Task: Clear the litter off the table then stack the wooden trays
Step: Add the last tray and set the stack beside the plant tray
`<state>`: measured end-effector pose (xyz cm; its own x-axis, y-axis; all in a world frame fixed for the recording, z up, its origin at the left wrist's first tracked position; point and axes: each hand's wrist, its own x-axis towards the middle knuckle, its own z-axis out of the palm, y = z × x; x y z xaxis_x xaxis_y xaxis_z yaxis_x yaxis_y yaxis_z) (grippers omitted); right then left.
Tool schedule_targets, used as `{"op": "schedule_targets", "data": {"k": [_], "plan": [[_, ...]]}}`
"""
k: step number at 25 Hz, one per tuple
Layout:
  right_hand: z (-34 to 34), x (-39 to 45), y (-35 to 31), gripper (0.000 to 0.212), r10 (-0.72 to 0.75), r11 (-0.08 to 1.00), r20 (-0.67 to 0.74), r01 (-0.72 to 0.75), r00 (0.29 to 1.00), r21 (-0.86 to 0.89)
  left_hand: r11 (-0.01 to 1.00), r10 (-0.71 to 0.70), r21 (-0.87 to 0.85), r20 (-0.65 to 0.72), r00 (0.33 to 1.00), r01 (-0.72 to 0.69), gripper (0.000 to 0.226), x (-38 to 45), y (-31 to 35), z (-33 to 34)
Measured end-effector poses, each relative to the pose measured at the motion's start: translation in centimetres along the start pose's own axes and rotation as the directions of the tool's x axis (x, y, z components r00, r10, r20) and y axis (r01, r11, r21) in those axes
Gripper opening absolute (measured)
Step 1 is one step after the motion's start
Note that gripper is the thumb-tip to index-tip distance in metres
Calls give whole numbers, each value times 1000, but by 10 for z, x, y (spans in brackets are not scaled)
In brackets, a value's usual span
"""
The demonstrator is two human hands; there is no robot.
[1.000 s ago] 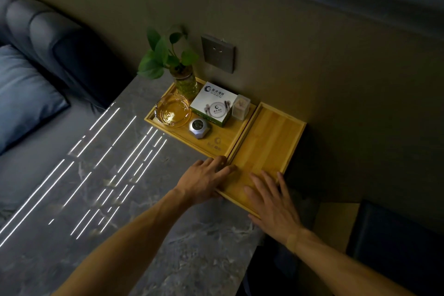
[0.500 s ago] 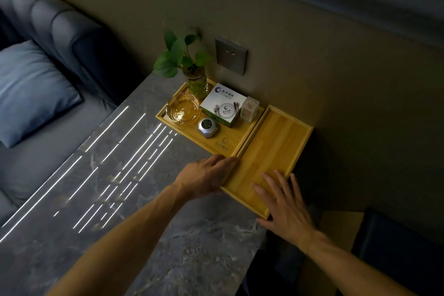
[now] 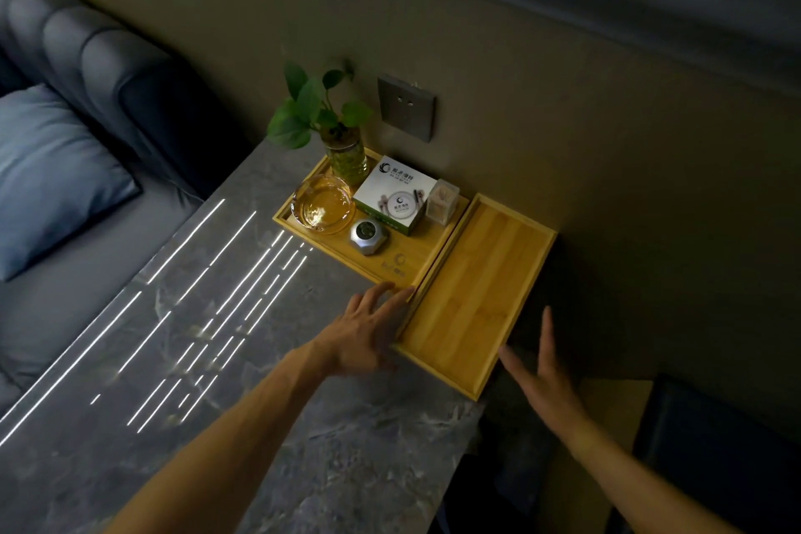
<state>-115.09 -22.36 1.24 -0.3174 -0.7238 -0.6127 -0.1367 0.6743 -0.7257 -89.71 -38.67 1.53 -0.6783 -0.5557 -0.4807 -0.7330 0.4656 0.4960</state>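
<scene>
While both spread hands, left hand (image 3: 363,334) and right hand (image 3: 547,377), flank the bare rectangular wooden tray (image 3: 472,295), its laden twin (image 3: 416,256) abuts it on veined grey marble (image 3: 242,425)

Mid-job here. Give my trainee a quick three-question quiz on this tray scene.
1. True or false: the empty tray lies right of the loaded tray.
2. Which hand touches a tray? A) left hand B) right hand
3. What stands between the plant jar and the toothpick holder?

Key: 1 true. 2 A; the right is open, off the tray's edge. 3 The white box.
</scene>
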Motion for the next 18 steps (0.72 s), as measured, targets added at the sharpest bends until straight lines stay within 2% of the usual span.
{"op": "schedule_targets", "data": {"k": [2,4,7,10,18], "plan": [[5,6,-15,105,74,984,-48,-65,996,163,989,-29,-144,-72,997,18,87,-1,8,6],[9,13,-27,95,111,965,-69,-91,991,246,979,-78,-200,-160,984,45,77,0,20,17],[13,20,-37,88,137,976,-89,-119,987,180,970,-127,-235,-260,957,64,69,5,36,27],[15,25,-48,90,181,962,-66,-162,981,218,953,-183,-285,-270,945,103,67,11,41,25],[20,28,-59,89,177,949,-70,-151,982,275,959,-169,-267,-276,946,93,64,14,35,24]]}}
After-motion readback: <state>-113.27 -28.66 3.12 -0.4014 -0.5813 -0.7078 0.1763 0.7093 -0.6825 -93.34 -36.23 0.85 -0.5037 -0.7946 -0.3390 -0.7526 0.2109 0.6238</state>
